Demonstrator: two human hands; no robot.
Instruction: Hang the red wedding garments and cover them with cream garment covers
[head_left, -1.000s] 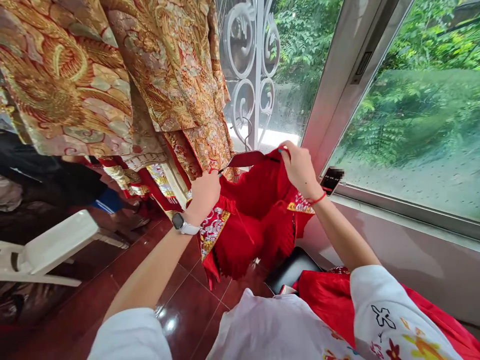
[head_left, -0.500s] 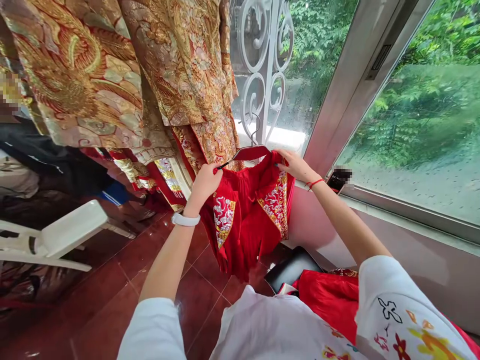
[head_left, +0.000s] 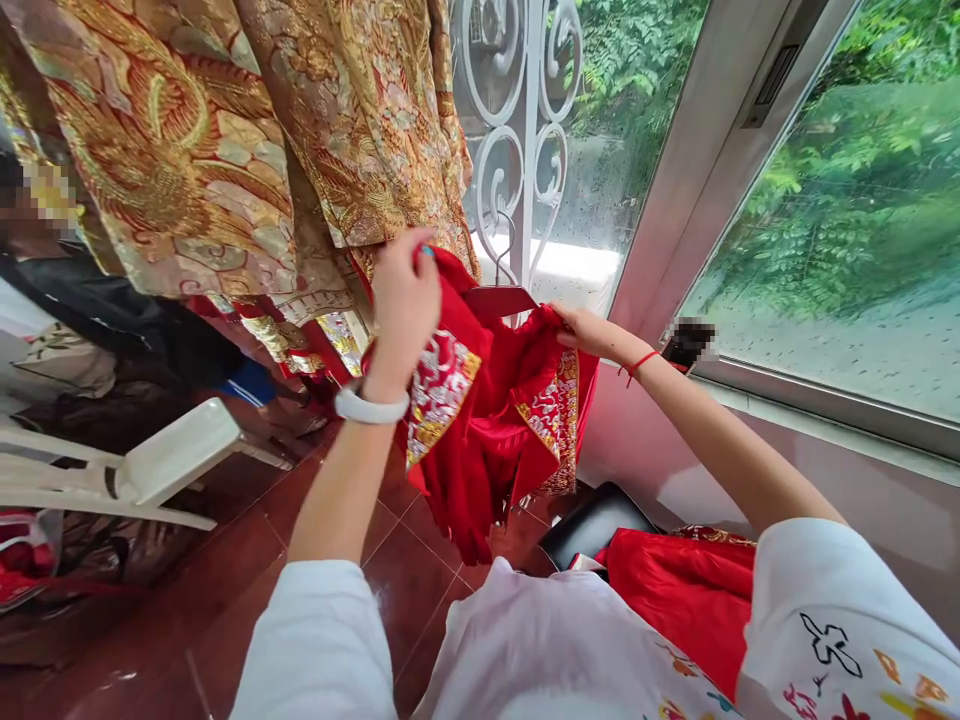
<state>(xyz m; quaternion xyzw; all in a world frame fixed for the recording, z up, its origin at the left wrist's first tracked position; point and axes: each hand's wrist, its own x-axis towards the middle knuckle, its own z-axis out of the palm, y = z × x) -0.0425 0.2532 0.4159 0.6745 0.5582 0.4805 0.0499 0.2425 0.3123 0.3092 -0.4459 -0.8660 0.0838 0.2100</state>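
The red garment (head_left: 517, 430) hangs in the air between the two hands, above the tiled floor (head_left: 420, 545), its embroidered panels falling on either side. The left hand (head_left: 405, 300), slightly blurred, has its fingers bent against the thumb, pinching the garment's top edge at the left. The right hand (head_left: 589, 332) pinches the same edge at the right; whether its fingers also grip the hanger (head_left: 506, 298) cannot be told.

The hanger's long axis runs crosswise between the hands, its hook upward in front of the white grille (head_left: 532, 110). Its right end is just beside the right fingers, the nearer hand; its left end is hidden by red cloth, with the left fingers higher and farther off to the left. Gold embroidered clothes (head_left: 382, 120) hang beyond the left hand. Below right, red fabric (head_left: 667, 575) lies by the right edge of the black seat (head_left: 600, 520).
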